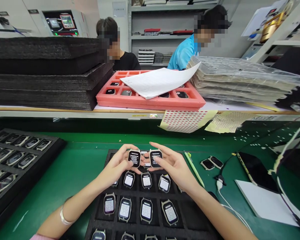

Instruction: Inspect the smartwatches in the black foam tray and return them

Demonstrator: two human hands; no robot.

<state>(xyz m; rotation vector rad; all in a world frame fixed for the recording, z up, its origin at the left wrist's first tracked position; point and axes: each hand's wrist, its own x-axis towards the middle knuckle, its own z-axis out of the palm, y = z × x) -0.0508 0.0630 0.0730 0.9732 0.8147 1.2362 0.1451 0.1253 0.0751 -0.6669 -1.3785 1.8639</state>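
My left hand (123,160) is closed around a square-faced smartwatch case (134,158) without a strap, its lit screen showing lines of white text on black. A similar smartwatch case (155,158) is gripped in my right hand (170,164), the thumb lying on its screen. Both are held side by side above the far part of a black foam tray (157,220). Several more watch cases, such as one lit watch case (146,210), rest in the tray's compartments, many with white screens. Part of the tray's far end is hidden behind my hands.
Another black foam tray (43,160) of watches lies left. Right are a green pen (195,170), two loose watch cases (212,162), a white cable (219,185), a phone (257,171) and white paper (267,203). A shelf ahead bears a red foam tray (150,103); two people work behind.
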